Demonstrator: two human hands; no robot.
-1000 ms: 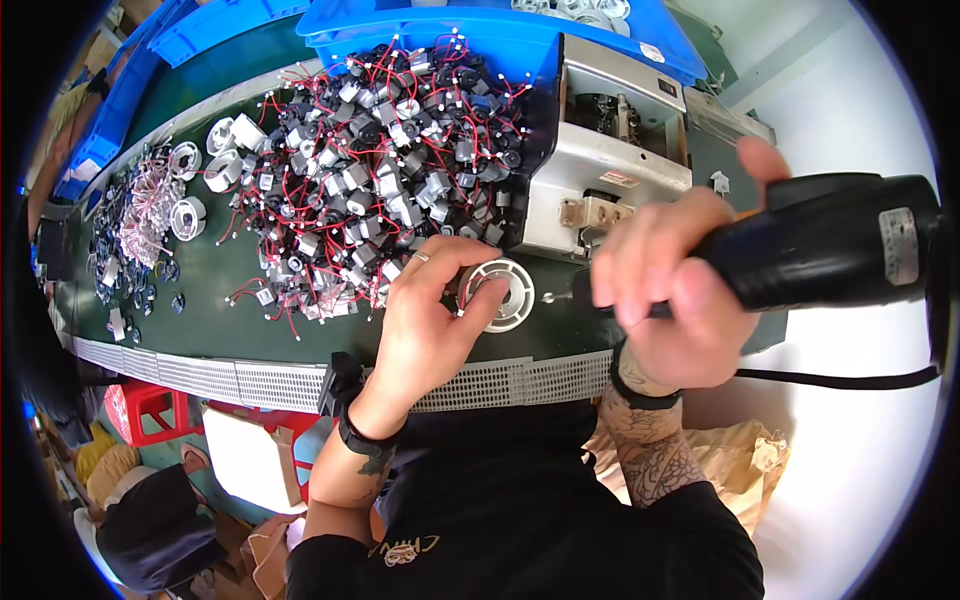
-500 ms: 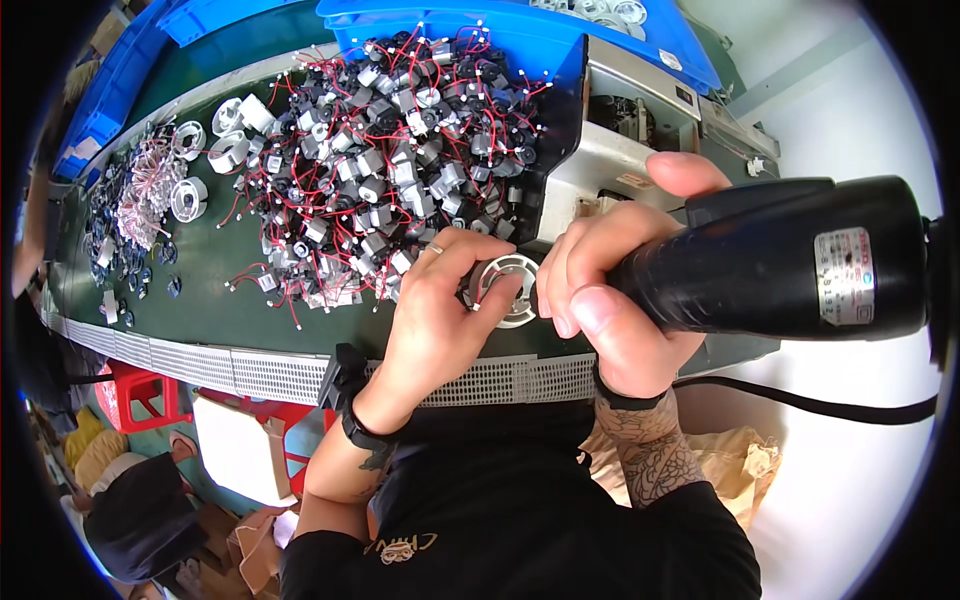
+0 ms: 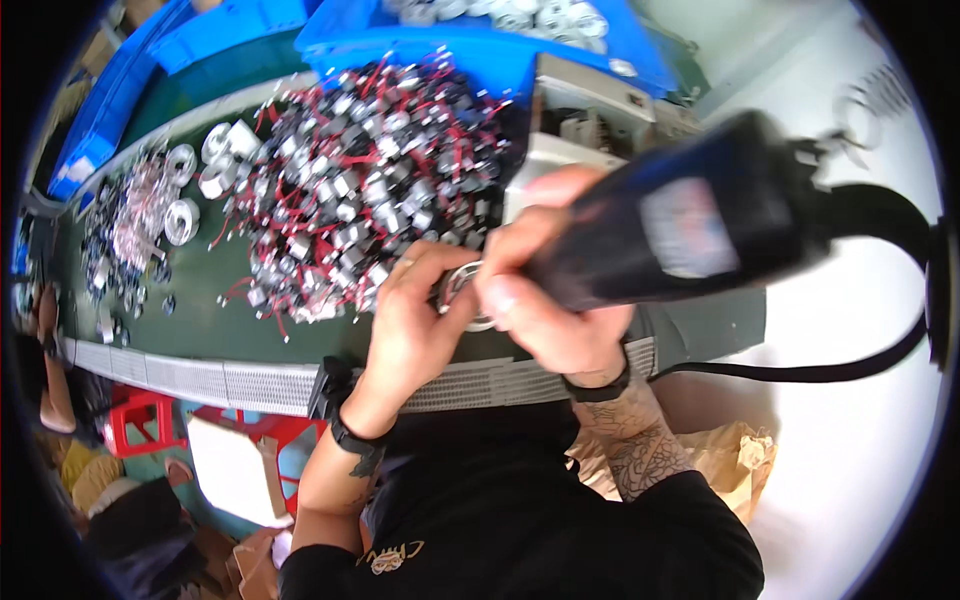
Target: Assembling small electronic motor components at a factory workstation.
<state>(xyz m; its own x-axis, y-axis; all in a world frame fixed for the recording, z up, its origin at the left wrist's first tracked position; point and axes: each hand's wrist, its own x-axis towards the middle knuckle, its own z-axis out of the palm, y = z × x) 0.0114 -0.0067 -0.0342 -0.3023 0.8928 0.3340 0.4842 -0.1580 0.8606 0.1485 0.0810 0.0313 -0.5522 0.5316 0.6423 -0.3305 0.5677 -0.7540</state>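
My left hand (image 3: 412,320) grips a small white ring-shaped plastic housing (image 3: 482,324) against the green table, with its thumb and fingers around the edge. In my right hand (image 3: 555,310) is a thick black electric screwdriver (image 3: 620,225), tilted with its rear end up to the right. Its front end points down at the housing, and my fingers hide the tip. A heap of small grey motors with red wires (image 3: 370,180) lies just beyond my left hand.
Left of the heap lie white ring housings (image 3: 182,222) and a bundle of pale wires (image 3: 138,215). Blue bins (image 3: 345,40) line the far side. A metal machine (image 3: 575,150) stands behind my right hand. A black cable (image 3: 800,372) loops at the right. Another person's arm (image 3: 55,385) shows far left.
The screwdriver has tipped up steeply, and my right hand has closed in over the housing, covering more of it. The whole view has shifted slightly and blurred.
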